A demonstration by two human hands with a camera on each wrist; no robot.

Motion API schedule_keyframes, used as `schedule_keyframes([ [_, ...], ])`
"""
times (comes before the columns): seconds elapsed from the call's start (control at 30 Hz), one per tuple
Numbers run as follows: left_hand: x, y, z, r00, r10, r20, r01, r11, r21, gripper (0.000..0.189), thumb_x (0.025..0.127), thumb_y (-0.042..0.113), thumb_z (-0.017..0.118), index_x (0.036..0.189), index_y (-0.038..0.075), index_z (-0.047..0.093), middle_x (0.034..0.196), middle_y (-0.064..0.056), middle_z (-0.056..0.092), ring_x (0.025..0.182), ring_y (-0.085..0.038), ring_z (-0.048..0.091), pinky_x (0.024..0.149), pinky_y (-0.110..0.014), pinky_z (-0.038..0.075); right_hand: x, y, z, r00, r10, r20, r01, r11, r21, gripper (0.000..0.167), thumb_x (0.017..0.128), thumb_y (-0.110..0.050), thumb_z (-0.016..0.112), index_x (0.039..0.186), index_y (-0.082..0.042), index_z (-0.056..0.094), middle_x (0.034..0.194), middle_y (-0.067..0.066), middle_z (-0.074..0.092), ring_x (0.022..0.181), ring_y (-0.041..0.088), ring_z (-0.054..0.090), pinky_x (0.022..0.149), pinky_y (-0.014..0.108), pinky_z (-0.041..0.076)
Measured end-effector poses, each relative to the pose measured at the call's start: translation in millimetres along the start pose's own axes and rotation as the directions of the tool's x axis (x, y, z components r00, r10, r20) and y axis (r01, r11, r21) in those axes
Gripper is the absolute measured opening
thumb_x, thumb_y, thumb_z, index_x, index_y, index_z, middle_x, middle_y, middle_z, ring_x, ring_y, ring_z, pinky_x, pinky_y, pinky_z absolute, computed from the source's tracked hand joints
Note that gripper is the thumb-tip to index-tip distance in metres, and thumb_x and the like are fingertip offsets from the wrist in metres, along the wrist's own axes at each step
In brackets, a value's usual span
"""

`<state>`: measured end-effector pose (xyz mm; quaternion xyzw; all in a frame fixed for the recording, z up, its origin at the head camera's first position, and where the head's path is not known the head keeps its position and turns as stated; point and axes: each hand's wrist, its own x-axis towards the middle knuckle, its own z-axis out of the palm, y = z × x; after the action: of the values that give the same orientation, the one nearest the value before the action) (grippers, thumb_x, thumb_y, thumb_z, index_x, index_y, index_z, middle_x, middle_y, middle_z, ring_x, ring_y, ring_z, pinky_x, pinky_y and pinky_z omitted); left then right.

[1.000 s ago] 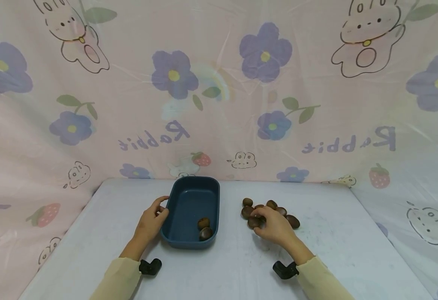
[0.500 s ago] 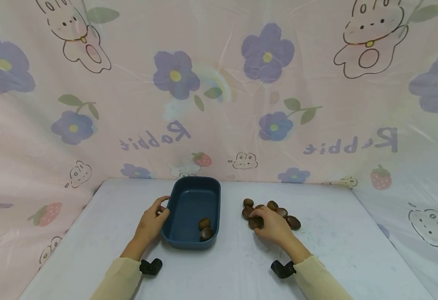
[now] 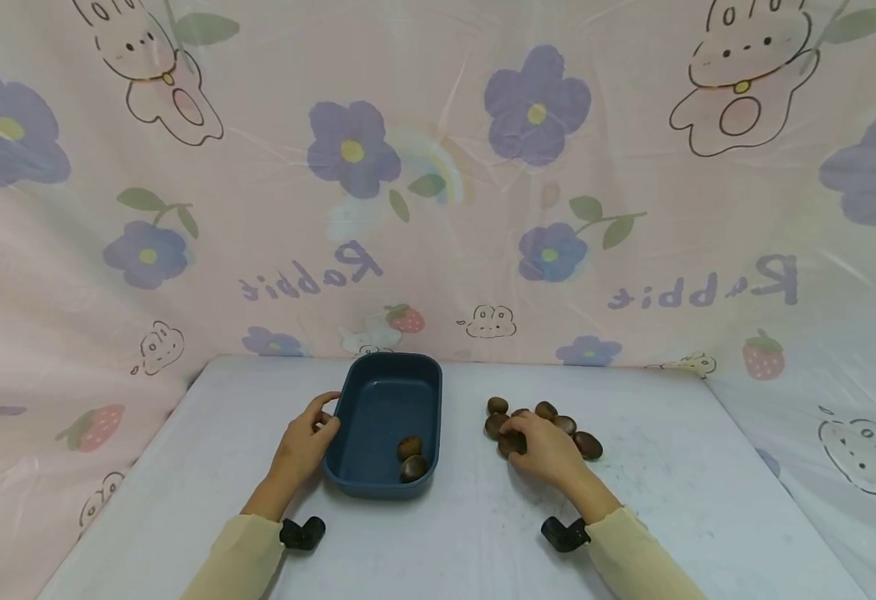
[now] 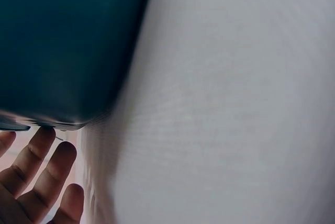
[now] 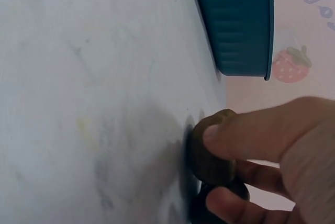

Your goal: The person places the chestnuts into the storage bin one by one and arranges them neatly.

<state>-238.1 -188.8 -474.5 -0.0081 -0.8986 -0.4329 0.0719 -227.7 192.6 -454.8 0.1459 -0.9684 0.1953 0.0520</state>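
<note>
Chestnuts (image 3: pixel 588 445) lie clustered on the white table (image 3: pixel 475 533) around and just beyond the fingertips of the right hand (image 3: pixel 546 454). That hand pinches one brown chestnut (image 5: pixel 209 156), thumb on one face and fingers opposite, a hold that appears suited to a smooth, rounded shell. Because the hand screens part of the cluster, it cannot be determined whether the held piece is clear of the table. The left hand (image 3: pixel 301 440) is unclenched, its fingers extended against the adjacent side of the blue container (image 3: pixel 366 417), presumably to steady it. The container stands upright between the hands, open side up, apparently so placed to lie within reach of both. Inside, a chestnut pair (image 3: pixel 412 468) rests at the near end, on the side facing the right hand. Beyond both hands, a printed cloth (image 3: pixel 438 225) hangs behind the table.
</note>
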Motion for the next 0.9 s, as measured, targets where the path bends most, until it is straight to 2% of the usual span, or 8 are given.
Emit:
schedule_keyframes([
  [0.3, -0.2, 0.0, -0.4, 1.000, -0.002, 0.005, 0.002, 1.000, -0.004, 0.043, 0.094, 0.024, 0.050, 0.136, 0.028, 0.049, 0.092, -0.004, 0.065, 0.071, -0.015, 0.053, 0.064, -0.029, 0.041, 1.5, 0.8, -2.9, 0.999, -0.034, 0.004, 0.034, 0.999, 0.004, 0.026, 0.072, -0.014, 0.077, 0.096, -0.019, 0.069, 0.103, -0.003, 0.065, 0.085, 0.014, 0.062, 0.078, 0.035, 0.050],
  [0.63, -0.6, 2.7, -1.4, 1.000, -0.002, 0.006, 0.002, 1.000, -0.008, 0.043, 0.093, 0.023, 0.050, 0.136, 0.027, 0.049, 0.092, -0.005, 0.065, 0.072, -0.015, 0.052, 0.065, -0.029, 0.041, 1.9, 1.4, -0.4, 1.000, -0.009, 0.014, 0.009, 1.000, 0.002, 0.025, 0.071, -0.017, 0.078, 0.094, -0.019, 0.068, 0.102, -0.002, 0.062, 0.077, 0.012, 0.057, 0.072, 0.034, 0.049],
  [0.9, -0.6, 1.9, -1.3, 1.000, 0.001, 0.012, -0.001, 1.000, -0.015, 0.042, 0.094, 0.024, 0.050, 0.136, 0.027, 0.049, 0.092, -0.005, 0.064, 0.072, -0.015, 0.052, 0.064, -0.029, 0.041, 0.8, 2.5, 0.9, 1.000, -0.010, 0.010, 0.010, 1.000, 0.015, 0.027, 0.070, -0.016, 0.079, 0.094, -0.018, 0.067, 0.101, -0.002, 0.062, 0.078, 0.012, 0.058, 0.072, 0.034, 0.049],
])
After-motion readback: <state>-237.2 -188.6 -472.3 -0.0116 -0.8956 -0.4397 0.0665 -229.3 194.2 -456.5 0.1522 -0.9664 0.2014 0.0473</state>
